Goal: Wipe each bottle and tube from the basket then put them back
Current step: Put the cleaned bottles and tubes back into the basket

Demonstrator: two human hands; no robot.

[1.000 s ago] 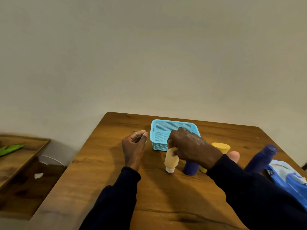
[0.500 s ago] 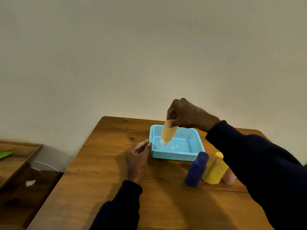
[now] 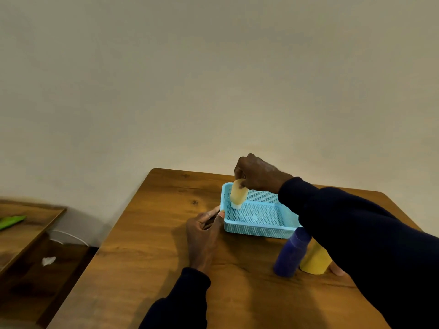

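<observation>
1. The right hand (image 3: 259,175) reaches over the far side of the desk (image 3: 142,257); its fingers (image 3: 240,173) and thumb are curled round the top end of a pale orange tube (image 3: 238,195), pinching it.
2. The tube hangs nearly upright, slightly tilted, with its white cap (image 3: 236,206) pointing down; it is inside the blue mesh basket (image 3: 256,230), at the far left corner, close to the left wall; whether the cap touches the basket floor I cannot tell.
3. The left hand (image 3: 204,232) rests on the desk just beside the basket; its thumb lies straight against the near left corner, the forefinger stretches along the left wall, and the other fingers are loosely curled under the palm, gripping nothing that shows.
4. The basket sits flat on the desk toward the far edge; the tube is the 1 item seen in it.
5. Near the basket's right front corner, 1 dark blue bottle (image 3: 291,255) stands on the desk, leaning in the wide-angle view; 1 yellow bottle (image 3: 315,262) stands touching or just beside it on the right.
6. A pink rounded thing (image 3: 337,270) peeks out beside the yellow bottle; the right sleeve (image 3: 368,233) hides most of it.
7. To the left, lower than the desk, is a wooden shelf (image 3: 28,233) with a green object (image 3: 11,221) on it; a white scrap (image 3: 48,260) lies below.
</observation>
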